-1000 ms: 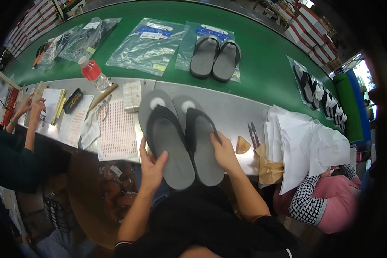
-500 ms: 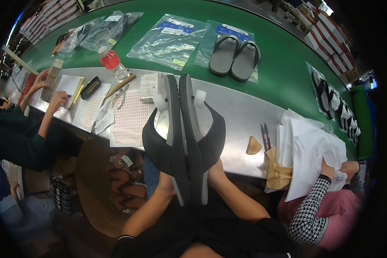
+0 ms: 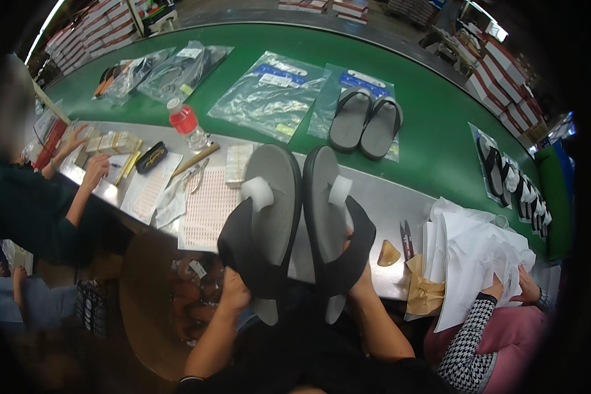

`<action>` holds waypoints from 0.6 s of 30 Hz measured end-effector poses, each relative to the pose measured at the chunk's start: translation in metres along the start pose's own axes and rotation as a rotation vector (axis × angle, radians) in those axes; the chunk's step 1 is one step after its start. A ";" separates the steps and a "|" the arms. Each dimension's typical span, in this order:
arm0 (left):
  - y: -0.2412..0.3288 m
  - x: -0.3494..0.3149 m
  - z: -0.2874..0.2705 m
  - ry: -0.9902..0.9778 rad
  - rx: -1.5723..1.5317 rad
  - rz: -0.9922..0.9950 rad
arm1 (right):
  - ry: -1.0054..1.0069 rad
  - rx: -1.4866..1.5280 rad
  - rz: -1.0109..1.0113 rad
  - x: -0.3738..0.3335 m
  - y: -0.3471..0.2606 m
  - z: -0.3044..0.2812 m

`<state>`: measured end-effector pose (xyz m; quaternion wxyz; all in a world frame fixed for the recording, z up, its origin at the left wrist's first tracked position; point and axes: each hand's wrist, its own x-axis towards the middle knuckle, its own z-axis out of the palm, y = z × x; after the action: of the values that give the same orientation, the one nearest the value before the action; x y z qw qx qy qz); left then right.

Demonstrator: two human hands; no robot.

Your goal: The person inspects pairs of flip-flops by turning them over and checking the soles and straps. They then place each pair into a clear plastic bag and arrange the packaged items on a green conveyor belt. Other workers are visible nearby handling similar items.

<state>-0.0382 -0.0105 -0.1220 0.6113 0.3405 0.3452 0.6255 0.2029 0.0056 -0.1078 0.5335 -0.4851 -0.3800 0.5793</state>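
In front of me I hold a pair of flip-flops with grey footbeds, wide black straps and white foam pieces by the toe posts. My left hand (image 3: 235, 289) is closed round the left flip-flop (image 3: 274, 174) at its strap side. Round the right flip-flop (image 3: 320, 190) my right hand (image 3: 362, 282) is closed; its fingers partly show through the strap opening. The toes point away from me, a narrow gap between the two. Most of my fingers are hidden behind the straps and soles. Beyond lies a similar pair of flip-flops (image 3: 349, 121) on a clear plastic bag (image 3: 383, 85).
A steel worktop (image 3: 387, 197) borders a green surface (image 3: 433, 125). Left are label sheets (image 3: 207, 213), a bottle (image 3: 185, 125), a hammer (image 3: 196, 157) and a co-worker's hands (image 3: 95, 172). Right are scissors (image 3: 406, 240), white paper (image 3: 463, 256) and another co-worker's hands (image 3: 522, 285).
The flip-flops have moved apart and turned, so their grey footbeds now face me more. My hands have spread apart with them. The view has shifted slightly, and the left co-worker's hands have moved.
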 end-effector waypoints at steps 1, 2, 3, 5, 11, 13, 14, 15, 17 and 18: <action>0.009 0.003 0.000 0.071 0.197 0.151 | 0.057 -0.117 -0.125 0.001 -0.006 -0.004; 0.019 0.009 0.001 0.132 0.458 0.314 | 0.115 -0.203 -0.280 0.003 -0.013 -0.007; 0.029 0.014 0.003 0.203 0.688 0.444 | 0.175 -0.291 -0.429 0.004 -0.019 -0.010; 0.049 0.021 0.008 0.120 1.060 0.700 | 0.211 -0.617 -0.731 0.008 -0.029 -0.017; 0.068 0.026 0.025 0.094 1.346 0.852 | 0.278 -0.973 -0.975 0.005 -0.043 -0.021; 0.068 0.025 0.028 0.098 1.332 0.845 | 0.282 -0.965 -0.968 0.003 -0.045 -0.020; 0.068 0.024 0.029 0.101 1.326 0.841 | 0.276 -0.935 -0.977 0.002 -0.046 -0.019; 0.069 0.024 0.030 0.099 1.323 0.823 | 0.295 -0.940 -0.960 0.002 -0.047 -0.018; 0.071 0.024 0.032 0.086 1.309 0.793 | 0.331 -0.910 -0.962 0.003 -0.048 -0.016; 0.071 0.025 0.033 0.084 1.301 0.769 | 0.328 -0.907 -0.948 0.003 -0.049 -0.016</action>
<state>-0.0486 0.0138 -0.0439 0.0123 0.7048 0.5246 0.4774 0.2307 0.0144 -0.0657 0.5243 -0.5236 -0.6714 -0.0153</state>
